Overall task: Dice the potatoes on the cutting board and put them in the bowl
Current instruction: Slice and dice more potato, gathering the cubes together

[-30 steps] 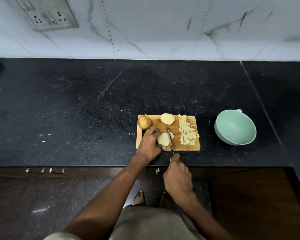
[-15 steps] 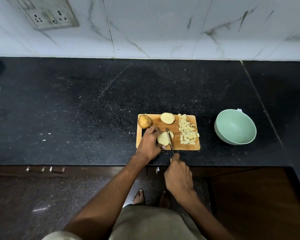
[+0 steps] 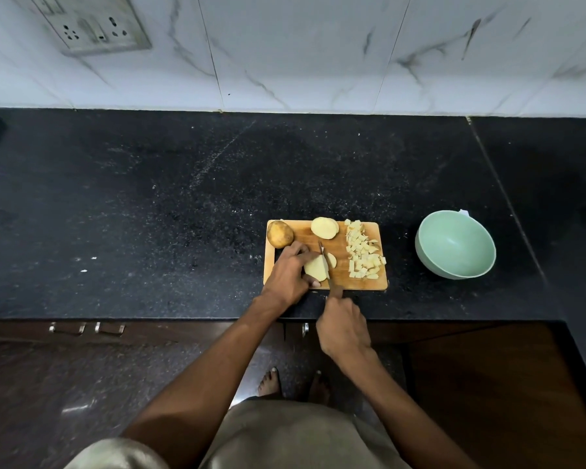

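Note:
A wooden cutting board (image 3: 342, 282) lies on the black counter. On it are a whole unpeeled potato (image 3: 279, 234) at the back left, a peeled potato half (image 3: 324, 227) at the back, and a pile of diced potato (image 3: 364, 250) on the right. My left hand (image 3: 290, 270) holds a peeled potato piece (image 3: 315, 268) down on the board. My right hand (image 3: 342, 324) grips a knife (image 3: 325, 264) whose blade is set into that piece, with a thin slice (image 3: 332, 259) to its right. The pale green bowl (image 3: 455, 244) stands right of the board, with nothing in it.
The black stone counter (image 3: 149, 214) stretches far to the left, with small white specks. A marble-tiled wall with a socket plate (image 3: 92, 27) runs behind. Dark cabinet fronts (image 3: 82, 333) and my feet show below the counter edge.
Hardly anything has moved; the knife stays in the potato piece, with a thin slice beside the blade, and both hands keep their places.

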